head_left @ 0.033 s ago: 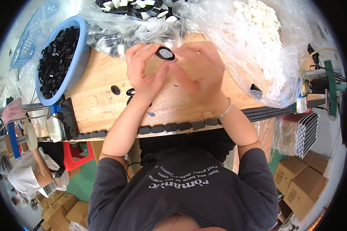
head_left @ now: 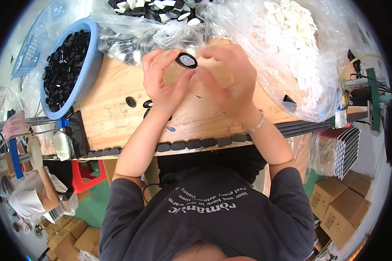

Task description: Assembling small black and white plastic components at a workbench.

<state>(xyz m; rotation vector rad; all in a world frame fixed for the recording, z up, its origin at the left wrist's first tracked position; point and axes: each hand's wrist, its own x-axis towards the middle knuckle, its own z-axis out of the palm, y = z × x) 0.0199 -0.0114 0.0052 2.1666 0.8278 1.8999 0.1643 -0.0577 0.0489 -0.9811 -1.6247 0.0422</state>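
My left hand [head_left: 163,80] pinches a small black oval cap [head_left: 187,60] between thumb and fingers, above the wooden table. The cap's pale grey-white inner face is turned up toward me. Just right of it, apart from the cap, is my right hand [head_left: 231,78], blurred by motion. Its thumb and fingers are spread, with nothing visible between them. On the tabletop left of my left wrist lies a loose black oval piece [head_left: 130,102]. More black pieces [head_left: 147,104] lie beside that wrist, partly hidden by the forearm.
A blue basin [head_left: 96,65] full of black pieces stands at left. Clear plastic bags hold mixed black and white pieces [head_left: 170,11] at the back and white pieces [head_left: 292,30] at right. Dark pads [head_left: 194,143] line the table's near edge. A person [head_left: 32,195] is at lower left.
My right hand has drawn slightly away from the cap, and its thumb and fingers stand farther from it. The left hand and cap have hardly moved.
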